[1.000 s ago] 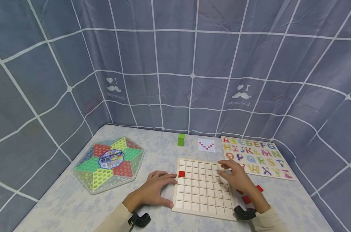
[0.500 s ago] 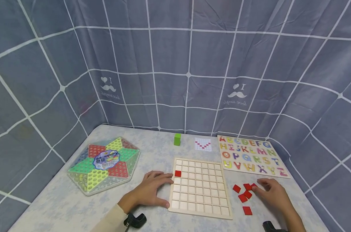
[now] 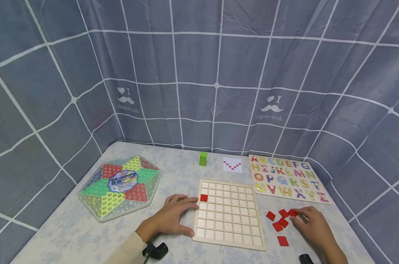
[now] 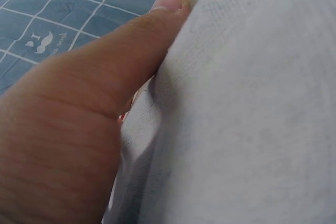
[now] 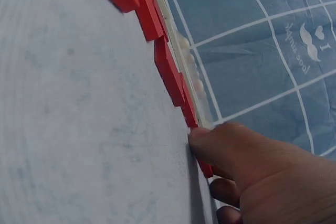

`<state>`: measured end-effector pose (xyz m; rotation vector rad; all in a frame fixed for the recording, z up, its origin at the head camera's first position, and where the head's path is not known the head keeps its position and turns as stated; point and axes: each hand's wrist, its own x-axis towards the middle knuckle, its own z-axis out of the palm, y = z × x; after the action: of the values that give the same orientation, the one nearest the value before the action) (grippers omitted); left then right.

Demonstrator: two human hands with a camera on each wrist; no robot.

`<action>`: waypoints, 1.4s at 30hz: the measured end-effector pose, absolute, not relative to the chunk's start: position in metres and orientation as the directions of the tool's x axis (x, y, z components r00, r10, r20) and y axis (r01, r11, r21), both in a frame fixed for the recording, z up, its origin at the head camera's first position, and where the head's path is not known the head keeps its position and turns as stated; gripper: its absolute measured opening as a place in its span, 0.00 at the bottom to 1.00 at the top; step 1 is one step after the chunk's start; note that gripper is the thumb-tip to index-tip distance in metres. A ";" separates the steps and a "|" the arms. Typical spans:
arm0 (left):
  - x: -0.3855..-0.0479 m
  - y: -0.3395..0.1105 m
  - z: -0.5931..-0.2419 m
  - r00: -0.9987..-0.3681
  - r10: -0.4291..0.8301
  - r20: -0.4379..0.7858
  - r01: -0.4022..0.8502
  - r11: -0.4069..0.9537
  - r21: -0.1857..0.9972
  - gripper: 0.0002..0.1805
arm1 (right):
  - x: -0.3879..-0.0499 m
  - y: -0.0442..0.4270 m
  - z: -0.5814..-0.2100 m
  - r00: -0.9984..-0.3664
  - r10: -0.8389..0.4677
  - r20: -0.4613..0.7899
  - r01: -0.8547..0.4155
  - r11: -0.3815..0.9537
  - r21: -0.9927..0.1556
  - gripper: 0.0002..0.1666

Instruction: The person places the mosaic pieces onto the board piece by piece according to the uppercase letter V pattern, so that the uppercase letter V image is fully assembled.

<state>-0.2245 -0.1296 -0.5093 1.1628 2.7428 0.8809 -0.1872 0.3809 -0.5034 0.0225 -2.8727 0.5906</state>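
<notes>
Tile (image 3: 292,212) is pinched in the right grip (image 3: 315,226), a red square one sitting right at the tips of the thumb and fingers, just left of the rest of that hand and down at desk (image 3: 176,176) level. In the right wrist view the thumb covers part of it. Five loose red tiles (image 3: 283,241) lie nearby, four bunched just left of the fingertips and one a bit closer to the person. Left grip (image 3: 173,215) isn't clutching anything, it's just spread along the left edge of the wooden grid board (image 3: 227,218), thumb by the near corner. One red inlaid tile (image 3: 204,198) sits in that board's leftmost column, well apart from the right grip. Behind the board there's a green block (image 3: 203,159) and a card with a red V (image 3: 232,165). Alphabet puzzle (image 3: 276,184) is off to the right, hexagonal star game (image 3: 123,180) to the left.
</notes>
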 end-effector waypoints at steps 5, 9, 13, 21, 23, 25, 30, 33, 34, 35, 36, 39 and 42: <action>-0.225 -0.129 -0.510 -0.713 0.677 0.182 0.658 0.556 0.509 0.42 | -0.185 0.382 -0.506 -0.975 0.087 0.205 -0.014 0.895 -0.446 0.22; -0.225 -0.129 -0.510 -0.714 0.676 0.182 0.657 0.558 0.507 0.42 | -0.185 0.382 -0.506 -0.968 0.067 0.241 -0.044 0.903 -0.428 0.15; -0.226 -0.130 -0.509 -0.718 0.674 0.173 0.653 0.567 0.502 0.42 | -0.186 0.382 -0.505 -0.953 0.048 0.298 -0.075 0.918 -0.388 0.12; -0.227 -0.129 -0.508 -0.717 0.676 0.170 0.653 0.567 0.503 0.42 | -0.196 0.370 -0.497 -0.881 0.032 0.471 -0.185 0.894 -0.407 0.11; -0.227 -0.129 -0.508 -0.716 0.677 0.171 0.653 0.564 0.505 0.42 | -0.201 0.362 -0.494 -0.877 0.011 0.480 -0.219 0.881 -0.420 0.11; -0.226 -0.129 -0.508 -0.714 0.678 0.173 0.655 0.561 0.506 0.42 | -0.206 0.350 -0.490 -0.879 -0.007 0.477 -0.246 0.864 -0.439 0.11; -0.225 -0.128 -0.509 -0.708 0.684 0.175 0.660 0.551 0.511 0.41 | -0.217 0.318 -0.482 -0.890 -0.072 0.450 -0.314 0.812 -0.492 0.10; -0.225 -0.128 -0.509 -0.705 0.687 0.176 0.661 0.546 0.514 0.41 | -0.223 0.296 -0.480 -0.886 -0.131 0.444 -0.370 0.777 -0.509 0.09; -0.224 -0.128 -0.509 -0.703 0.688 0.177 0.663 0.545 0.513 0.41 | -0.225 0.288 -0.480 -0.882 -0.151 0.447 -0.390 0.766 -0.511 0.09; -0.224 -0.128 -0.509 -0.703 0.688 0.178 0.664 0.545 0.512 0.41 | -0.227 0.280 -0.480 -0.877 -0.174 0.448 -0.413 0.751 -0.516 0.09; -0.224 -0.128 -0.509 -0.703 0.689 0.178 0.663 0.544 0.514 0.41 | -0.230 0.271 -0.479 -0.871 -0.195 0.451 -0.433 0.739 -0.516 0.08; -0.224 -0.128 -0.509 -0.706 0.685 0.181 0.661 0.545 0.516 0.41 | -0.237 0.243 -0.476 -0.851 -0.264 0.453 -0.494 0.694 -0.524 0.08; -0.225 -0.129 -0.509 -0.709 0.682 0.181 0.658 0.545 0.520 0.41 | -0.241 0.214 -0.474 -0.824 -0.353 0.444 -0.557 0.646 -0.521 0.08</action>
<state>-0.2248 -0.1290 -0.5088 1.1813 2.7240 0.8879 -0.2412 0.2135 -0.4735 0.7296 -2.5653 0.9603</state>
